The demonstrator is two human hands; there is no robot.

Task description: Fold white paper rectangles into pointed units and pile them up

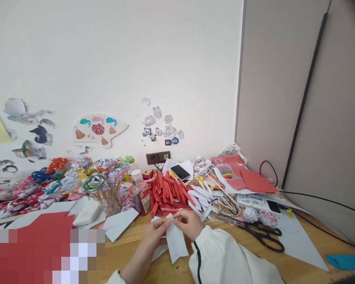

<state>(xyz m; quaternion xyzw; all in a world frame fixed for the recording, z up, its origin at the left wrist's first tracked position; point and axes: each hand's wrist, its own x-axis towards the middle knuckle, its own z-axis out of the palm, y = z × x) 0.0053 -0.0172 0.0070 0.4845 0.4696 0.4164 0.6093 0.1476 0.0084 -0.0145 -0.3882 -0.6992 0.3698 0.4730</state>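
Between my two hands is a folded white paper (pixel 176 243), held at its top edge above the wooden table. My left hand (pixel 157 232) pinches the paper's upper left side, fingers closed. On the upper right, my right hand (pixel 189 224) pinches the same paper between thumb and fingers. Part of another white sheet (pixel 159 252) shows behind my left hand. Just beyond my hands lies a heap of folded red paper strips (pixel 168 191). Folded white paper strips (pixel 201 199) lie to its right.
Black-handled scissors (pixel 262 232) and a white sheet (pixel 301 240) lie right of my hands. A clear bottle (pixel 140 193), a cup of sticks (pixel 112 203) and paper flowers (pixel 96 181) stand left. A phone (pixel 180 172) lies at the back. Red paper (pixel 41 240) covers the left front.
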